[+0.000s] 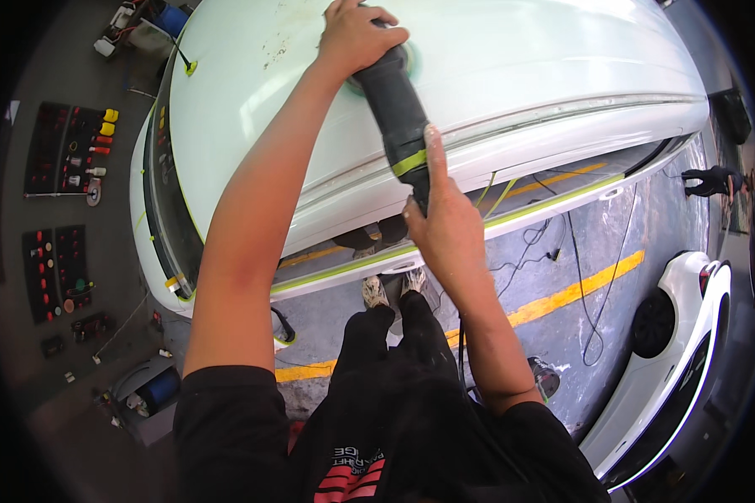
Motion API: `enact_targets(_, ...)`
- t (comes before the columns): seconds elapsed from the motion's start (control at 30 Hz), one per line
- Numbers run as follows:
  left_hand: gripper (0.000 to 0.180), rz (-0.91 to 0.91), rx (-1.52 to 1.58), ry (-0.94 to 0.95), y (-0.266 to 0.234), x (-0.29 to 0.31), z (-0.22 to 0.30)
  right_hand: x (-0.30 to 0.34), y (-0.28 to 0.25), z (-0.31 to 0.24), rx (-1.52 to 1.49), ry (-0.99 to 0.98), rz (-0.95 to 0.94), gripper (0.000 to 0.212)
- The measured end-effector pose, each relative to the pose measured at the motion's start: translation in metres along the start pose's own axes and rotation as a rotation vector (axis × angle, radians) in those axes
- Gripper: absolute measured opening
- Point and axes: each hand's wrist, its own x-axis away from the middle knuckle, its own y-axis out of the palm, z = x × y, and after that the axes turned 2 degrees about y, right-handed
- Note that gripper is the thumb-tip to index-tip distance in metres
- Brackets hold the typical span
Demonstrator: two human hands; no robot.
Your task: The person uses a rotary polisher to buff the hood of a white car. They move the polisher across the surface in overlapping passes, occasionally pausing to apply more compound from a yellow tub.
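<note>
Firstly, on the left, tool boards (69, 151) carry rows of small items, some yellow and red. Right of them, a black antenna (179, 52) rises from the white car roof (562, 50), with yellow-green tape (191, 69) at its base. Brown specks (275, 49) mark the roof's far left part. The left hand (356, 38) is clasped over the far end of the black polisher (392, 105), whose green-edged pad (410, 60) sits against the roof. The right hand (449, 225) is closed around the polisher's near end, one finger extended along its body. Further right, a yellow line (583, 291) crosses the grey floor (528, 277) near dark cords (580, 277). A second white car (625, 419) stands near right; another person (713, 181) is far right.
</note>
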Motion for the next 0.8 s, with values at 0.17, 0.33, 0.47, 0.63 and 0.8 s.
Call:
enact_targets(0.17,0.031,-0.182,-0.048,0.232,0.014,-0.040,0.041,-0.008,-0.012,0.005,-0.072,0.073,0.003,0.102)
enact_targets(0.33,0.040,-0.023,0.160,-0.048,-0.001,0.003,0.031,0.007,0.023,0.000,-0.063,0.048,-0.031,0.103)
enact_targets(0.47,0.040,-0.008,0.100,-0.098,-0.039,0.052,-0.005,0.021,0.064,-0.013,-0.052,-0.045,-0.075,0.106)
enact_targets(0.63,0.035,0.033,0.077,-0.150,-0.083,0.121,-0.064,0.041,0.113,-0.037,0.017,-0.149,-0.139,0.107)
enact_targets(0.8,0.037,0.005,0.113,-0.302,-0.131,0.193,-0.108,0.055,0.155,-0.062,0.006,-0.242,-0.276,0.099)
